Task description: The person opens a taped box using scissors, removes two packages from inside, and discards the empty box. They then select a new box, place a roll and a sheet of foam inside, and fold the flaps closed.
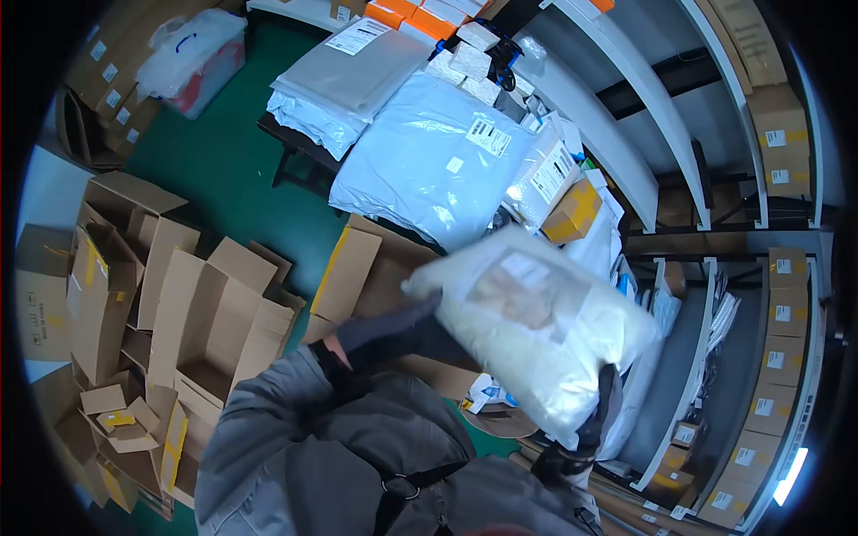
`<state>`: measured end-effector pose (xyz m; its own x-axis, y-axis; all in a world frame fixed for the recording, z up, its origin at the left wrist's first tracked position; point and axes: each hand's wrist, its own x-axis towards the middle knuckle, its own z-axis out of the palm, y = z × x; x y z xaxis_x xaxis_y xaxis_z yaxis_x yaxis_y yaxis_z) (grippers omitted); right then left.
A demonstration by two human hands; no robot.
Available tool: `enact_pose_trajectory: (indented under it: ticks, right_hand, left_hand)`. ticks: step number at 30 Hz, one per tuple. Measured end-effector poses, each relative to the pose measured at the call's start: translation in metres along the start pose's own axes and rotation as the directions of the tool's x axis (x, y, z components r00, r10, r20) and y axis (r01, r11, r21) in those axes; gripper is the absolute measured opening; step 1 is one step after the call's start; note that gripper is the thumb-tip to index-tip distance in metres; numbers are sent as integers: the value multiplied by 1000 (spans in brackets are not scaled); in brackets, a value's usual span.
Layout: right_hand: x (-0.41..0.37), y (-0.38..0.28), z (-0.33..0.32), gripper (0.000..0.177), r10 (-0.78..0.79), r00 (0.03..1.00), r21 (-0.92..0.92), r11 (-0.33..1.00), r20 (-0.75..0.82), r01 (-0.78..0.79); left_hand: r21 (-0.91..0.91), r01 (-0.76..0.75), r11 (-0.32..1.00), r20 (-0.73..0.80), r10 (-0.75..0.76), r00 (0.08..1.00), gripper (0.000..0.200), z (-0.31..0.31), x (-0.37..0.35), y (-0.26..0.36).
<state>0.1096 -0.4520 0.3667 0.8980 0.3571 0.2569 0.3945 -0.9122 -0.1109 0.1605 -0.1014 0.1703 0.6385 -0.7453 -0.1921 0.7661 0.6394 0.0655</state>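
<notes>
The soft white plastic-wrapped parcel, blurred, is held up in front of the chest, above an open brown cardboard box. The dark-gloved left hand has its fingers closed on the parcel's left edge, and the dark-gloved right hand clasps its lower corner.

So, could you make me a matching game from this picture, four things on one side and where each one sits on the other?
Things:
1 white parcel
2 pale blue bag
3 open cartons
4 labelled boxes

Places:
A on the green floor, left side
B on the shelving, right side
C held between left hand and right hand
D lying on the table

Pairs: 1-C, 2-D, 3-A, 4-B.
</notes>
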Motion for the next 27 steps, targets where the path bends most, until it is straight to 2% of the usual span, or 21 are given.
enact_pose_trajectory:
  ticks: [1,2,3,4,5,6,7,8,10,11,12,13,14,16,18,19,21,22,24,25,27]
  right_hand:
    - [8,6,6,70,2,1000,-43,999,4,-2]
    - [44,-20,20,69,352,936,499,813,-11,-300]
    - [89,-46,38,68,616,770,863,289,164,-415]
    - [111,-19,60,62,276,942,571,812,-191,-122]
    - [141,-8,76,57,-228,923,45,966,-309,254]
    - [174,-4,92,49,156,984,302,945,-84,-124]
    - [214,-18,102,42,462,858,440,738,223,-512]
    - [242,-15,122,36,337,920,406,826,199,-391]
    - [270,-3,175,32,86,992,299,948,97,-111]
    - [274,5,206,31,-44,999,217,975,32,36]
    - [271,34,272,31,227,935,647,676,274,-353]
    - [269,54,323,31,294,759,770,100,582,-630]
    - [263,37,319,31,295,756,771,91,584,-631]
    - [235,-8,298,30,286,892,547,711,351,-443]
    - [198,-6,310,31,356,872,590,642,336,-489]
    - [171,-4,315,32,418,854,628,584,310,-514]
    - [108,-8,308,33,509,799,643,503,319,-577]
    - [87,-12,296,35,562,790,635,522,245,-569]
    - [46,-17,269,43,647,758,610,567,87,-554]
    - [27,-15,261,43,661,744,602,556,98,-573]
    - [-7,-2,247,52,685,728,299,701,-33,-647]
  left_hand:
    - [-120,-139,983,46,145,988,73,21,2,20]
    - [-242,-265,934,73,290,954,75,37,6,46]
    - [-172,-353,920,79,370,926,74,40,21,67]
    - [-100,-439,893,91,448,890,73,41,36,89]
    - [-93,-437,895,92,445,891,73,42,48,112]
    - [-123,-508,852,138,522,842,70,44,60,134]
    - [-157,-570,806,179,591,786,68,42,70,153]
    - [-146,-565,812,185,583,791,68,29,81,172]
    - [192,-612,767,-82,634,769,66,-14,97,200]
    - [198,-603,773,-80,626,776,66,-33,100,202]
    - [479,-427,767,-250,585,771,63,-48,99,203]
    - [687,-177,705,-410,576,707,61,-60,96,208]
    - [690,-168,704,-414,574,707,61,-73,86,207]
    - [863,-114,492,-310,694,650,61,-100,56,189]
    - [995,-91,37,-4,941,339,64,-119,14,143]
    - [996,-65,63,-34,929,368,64,-115,-11,123]
    - [909,354,-222,174,971,161,77,-91,-59,90]
    - [908,361,-214,155,970,186,77,-94,-72,74]
    - [914,403,50,-219,896,385,89,-97,-98,42]
    - [879,445,170,-388,798,461,95,-98,-105,33]
    - [819,569,69,-374,816,440,92,-115,-102,19]
